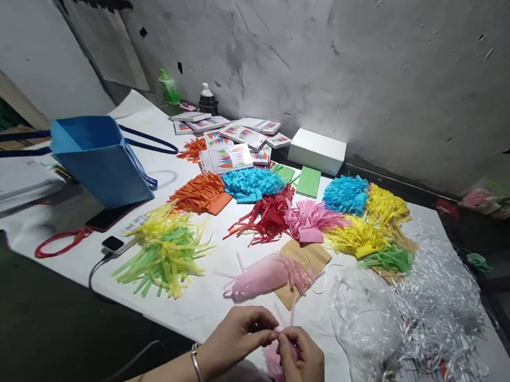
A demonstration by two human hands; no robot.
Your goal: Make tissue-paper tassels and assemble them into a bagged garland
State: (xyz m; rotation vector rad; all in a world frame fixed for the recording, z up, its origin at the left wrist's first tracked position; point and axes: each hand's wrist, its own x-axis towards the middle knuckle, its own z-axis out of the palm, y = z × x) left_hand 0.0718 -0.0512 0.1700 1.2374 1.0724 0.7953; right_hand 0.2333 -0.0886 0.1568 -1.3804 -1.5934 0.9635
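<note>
Left hand (234, 337) and right hand (307, 366) meet at the table's near edge, thumbs and forefingers of both pinching the top of some pink strips (275, 360), which hang between them toward six o'clock. Clockwise from the hands, a brown sheet (286, 295) lies at twelve o'clock, a clear plastic bag (361, 318) at two, a blue bag (97, 160) farther off at ten, and a pink bundle (262, 275) at eleven, partly over the brown sheet
</note>
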